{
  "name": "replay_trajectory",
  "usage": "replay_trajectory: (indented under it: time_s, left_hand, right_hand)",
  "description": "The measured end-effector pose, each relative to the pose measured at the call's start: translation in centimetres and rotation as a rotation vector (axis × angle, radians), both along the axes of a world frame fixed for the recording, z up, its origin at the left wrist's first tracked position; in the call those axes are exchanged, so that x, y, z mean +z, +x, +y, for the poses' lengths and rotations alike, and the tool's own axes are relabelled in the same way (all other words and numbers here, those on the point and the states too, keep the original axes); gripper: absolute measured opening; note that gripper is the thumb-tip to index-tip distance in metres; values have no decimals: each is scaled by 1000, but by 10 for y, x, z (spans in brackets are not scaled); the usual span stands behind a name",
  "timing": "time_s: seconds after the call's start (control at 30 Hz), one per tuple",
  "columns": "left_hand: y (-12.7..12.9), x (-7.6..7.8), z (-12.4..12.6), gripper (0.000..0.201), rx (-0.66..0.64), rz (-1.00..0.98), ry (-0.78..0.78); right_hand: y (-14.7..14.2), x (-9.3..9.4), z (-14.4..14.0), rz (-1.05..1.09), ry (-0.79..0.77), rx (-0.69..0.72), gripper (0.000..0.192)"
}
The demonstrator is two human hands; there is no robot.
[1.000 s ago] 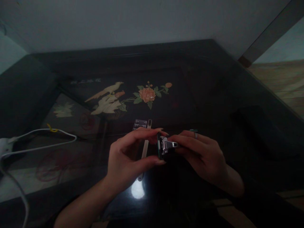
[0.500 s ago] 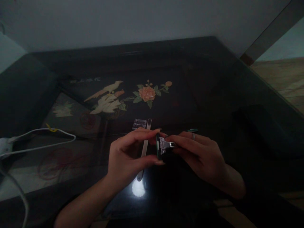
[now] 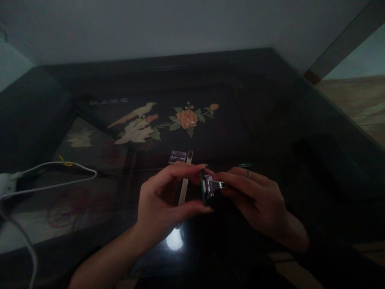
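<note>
Chrome glints off the small razor head (image 3: 210,187) held just above the dark glass worktop (image 3: 270,120), pinched between both hands near the middle of the view. The left hand (image 3: 164,198) curls round it from the left, index fingertip on top and thumb beneath, closing on the dark cartridge edge that faces left. The right hand (image 3: 255,196), a ring on one finger, grips the metal neck from the right with fingers and thumb closed. Judging by how the two grips oppose each other, the step in hand looks like seating or freeing the cartridge on its metal mount; the light is too dim to tell which, or whether the parts are already locked together. Whichever it is, the next move would call for a short, straight push or pull along the neck, with the left fingertips kept on the cartridge's ends and clear of the blade face, and the right hand holding the mount steady so it does not twist. On the worktop just beyond the hands lie a pale slim handle (image 3: 184,182) and a small clear case (image 3: 177,157), and well off to the left a white cable (image 3: 51,176) trails across the glass over the inlaid flower (image 3: 186,119).
</note>
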State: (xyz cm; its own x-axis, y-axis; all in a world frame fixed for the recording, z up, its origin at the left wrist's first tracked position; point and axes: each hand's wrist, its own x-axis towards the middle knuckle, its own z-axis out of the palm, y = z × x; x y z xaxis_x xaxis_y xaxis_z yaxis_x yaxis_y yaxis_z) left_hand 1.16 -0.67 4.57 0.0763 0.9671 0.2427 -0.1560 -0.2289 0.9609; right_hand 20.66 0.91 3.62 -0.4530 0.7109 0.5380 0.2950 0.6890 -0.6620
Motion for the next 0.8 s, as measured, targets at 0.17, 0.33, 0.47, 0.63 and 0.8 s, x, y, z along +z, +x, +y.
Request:
replay_trajectory:
  time_s: [0.17, 0.33, 0.47, 0.63, 0.8]
  left_hand:
    - [-2, 1, -1, 43, -16, 36, -41]
    - [-3, -1, -2, 43, 5, 37, -62]
    - [-2, -1, -1, 43, 14, 37, -55]
    - [1, -1, 0, 41, 49, 12, -76]
    - [6, -2, -2, 40, 66, -103, -140]
  right_hand:
    - [-2, 2, -1, 14, -22, -19, 18]
    - [-3, 2, 0, 16, -38, -24, 17]
    - [-3, 2, 0, 8, -34, -30, 19]
    - [-4, 0, 0, 15, -44, -19, 19]
    - [-5, 0, -1, 23, -50, -20, 18]
